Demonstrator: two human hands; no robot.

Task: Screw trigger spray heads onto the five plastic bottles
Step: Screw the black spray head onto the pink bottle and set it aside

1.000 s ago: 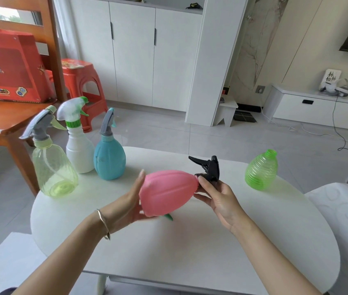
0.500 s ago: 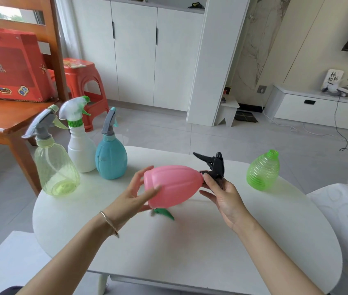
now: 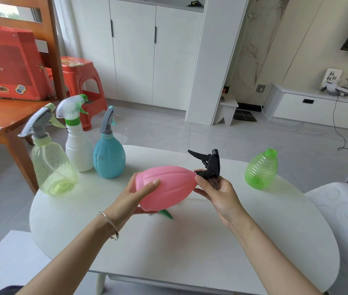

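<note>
A pink bottle (image 3: 166, 186) lies sideways in the air above the white table (image 3: 190, 241), neck pointing right. My left hand (image 3: 134, 201) grips its base, thumb on top. My right hand (image 3: 217, 192) pinches the collar of a black trigger spray head (image 3: 210, 165) that sits at the bottle's neck. A green ribbed bottle (image 3: 261, 169) with no head stands at the right. Under the pink bottle a green part (image 3: 166, 213) of another spray head lies on the table, mostly hidden.
Three bottles with heads on stand at the table's back left: pale yellow (image 3: 51, 165), white (image 3: 78, 143) and blue (image 3: 109, 154). A wooden table (image 3: 0, 124) with a red box (image 3: 9, 64) is at the left. A white cushion (image 3: 347, 220) lies at the right.
My left hand has shifted its grip round the pink bottle's base, thumb now on top. The black head has turned a little at the neck under my right fingers.
</note>
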